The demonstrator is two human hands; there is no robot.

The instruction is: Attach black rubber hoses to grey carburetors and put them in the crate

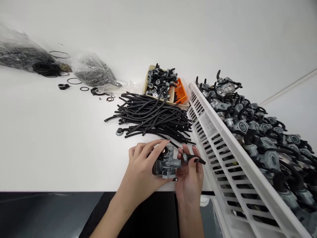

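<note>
Near the table's front edge, my left hand [142, 165] is wrapped round a grey metal carburetor [168, 163], fingers over its far side and thumb along its near side. My right hand [189, 175] pinches a carburetor cap with a black rubber boot [198, 159] between thumb and fingers. The cap's metal end sits at the carburetor's right-hand neck; whether it is threaded on cannot be seen. Just beyond my hands lies a pile of black rubber hoses [156, 115]. A single cap [120, 131] with a black boot rests left of the pile.
On the right stands a white slotted crate [210, 129] full of carburetors [267, 142]. Behind the hoses are a cream tray [146, 81] of caps and an orange bin [182, 91]. Plastic bags of small parts [92, 67] and black rubber rings [74, 81] lie at the back left.
</note>
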